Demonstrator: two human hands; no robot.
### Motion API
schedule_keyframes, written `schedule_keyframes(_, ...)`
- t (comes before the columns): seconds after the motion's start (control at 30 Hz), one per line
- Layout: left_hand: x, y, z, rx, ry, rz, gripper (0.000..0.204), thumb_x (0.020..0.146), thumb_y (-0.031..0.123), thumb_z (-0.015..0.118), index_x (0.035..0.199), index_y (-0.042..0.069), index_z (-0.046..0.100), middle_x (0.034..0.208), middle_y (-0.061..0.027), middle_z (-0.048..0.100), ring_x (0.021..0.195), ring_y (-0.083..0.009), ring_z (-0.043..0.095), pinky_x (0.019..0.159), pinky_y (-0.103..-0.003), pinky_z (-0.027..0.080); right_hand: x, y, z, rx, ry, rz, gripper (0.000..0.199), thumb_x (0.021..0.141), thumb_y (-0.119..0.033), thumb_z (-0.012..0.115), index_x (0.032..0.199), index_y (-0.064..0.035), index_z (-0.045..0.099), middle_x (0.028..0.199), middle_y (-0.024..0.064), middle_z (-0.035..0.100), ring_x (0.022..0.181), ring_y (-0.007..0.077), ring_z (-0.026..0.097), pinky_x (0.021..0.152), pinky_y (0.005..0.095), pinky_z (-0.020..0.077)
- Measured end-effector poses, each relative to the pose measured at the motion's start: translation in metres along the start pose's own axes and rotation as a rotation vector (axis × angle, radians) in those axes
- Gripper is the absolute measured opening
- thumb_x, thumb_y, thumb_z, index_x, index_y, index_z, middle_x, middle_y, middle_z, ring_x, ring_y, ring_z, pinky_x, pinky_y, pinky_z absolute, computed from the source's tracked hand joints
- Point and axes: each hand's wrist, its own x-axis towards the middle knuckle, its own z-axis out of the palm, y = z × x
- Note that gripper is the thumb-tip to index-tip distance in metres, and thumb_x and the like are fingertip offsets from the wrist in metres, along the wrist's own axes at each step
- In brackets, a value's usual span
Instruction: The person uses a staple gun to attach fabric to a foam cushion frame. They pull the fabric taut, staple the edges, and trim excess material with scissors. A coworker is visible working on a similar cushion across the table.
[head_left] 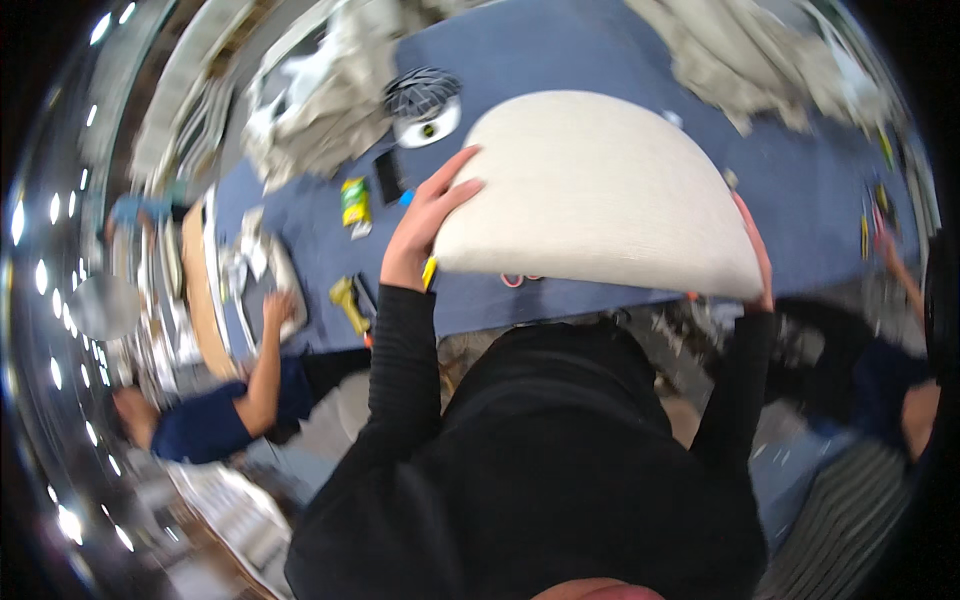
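A half-round cushion (600, 190), padded and covered in smooth cream fabric, is held up in front of me above the blue-covered table. Its straight edge faces me and its curved edge points away. My left hand (425, 220) grips the left end, with fingers lying on the upper face. At the right end, my right hand (756, 245) is wrapped round the rim; most of its fingers are hidden beneath the cushion. Pink-handled scissors (512, 281) peek out below the straight edge. Close by my left wrist is a yellow object (430, 272), partly covered.
Left on the blue table (540, 45) lie a yellow-green hand tool (350, 305), a green-yellow packet (355, 202), a black phone (387, 177) and a striped cap (423, 92). Beige fabric heaps (320, 125) flank the far side. Co-workers' hands (280, 308) appear at left and right.
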Motion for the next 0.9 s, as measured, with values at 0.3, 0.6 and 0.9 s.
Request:
schedule_keyframes(0.3, -0.077, 0.085, -0.009, 0.07, 0.241, 0.273, 0.062, 0.104, 0.045, 0.072, 0.149, 0.001, 0.066, 0.076, 0.0046, 0.055, 0.062, -0.0043, 0.044, 0.058, -0.026, 0.039, 0.034, 0.025, -0.056, 0.519, -0.243, -0.074, 0.055, 0.115, -0.052, 0.039, 0.151, -0.0131, 0.056, 0.139, 0.0086, 0.066, 0.109, 0.0234, 0.069, 0.078, 0.0422, 0.0598)
schedule_keyframes(0.6, -0.086, 0.072, -0.002, 0.592, 0.505, 0.356, 0.066, 0.076, 0.038, 0.099, 0.127, 0.002, 0.075, 0.076, -0.0025, 0.062, 0.069, -0.0109, 0.054, 0.065, -0.03, 0.045, 0.068, -0.002, 0.102, 0.311, 0.137, 0.022, 0.062, 0.114, -0.06, 0.044, 0.16, -0.0186, 0.045, 0.137, 0.0055, 0.06, 0.118, 0.0231, 0.056, 0.105, 0.0434, 0.0429)
schedule_keyframes(0.9, -0.092, 0.035, 0.081, 0.303, 0.172, 0.634, 0.067, 0.069, 0.024, 0.096, 0.123, 0.004, 0.063, 0.144, -0.0191, 0.064, 0.127, -0.038, 0.067, 0.109, -0.046, 0.052, 0.032, -0.092, 0.223, 0.063, 0.285, -0.402, 0.086, 0.11, -0.048, 0.058, 0.177, -0.0189, 0.011, 0.168, 0.0203, 0.038, 0.147, 0.0295, 0.045, 0.121, 0.0497, 0.0352)
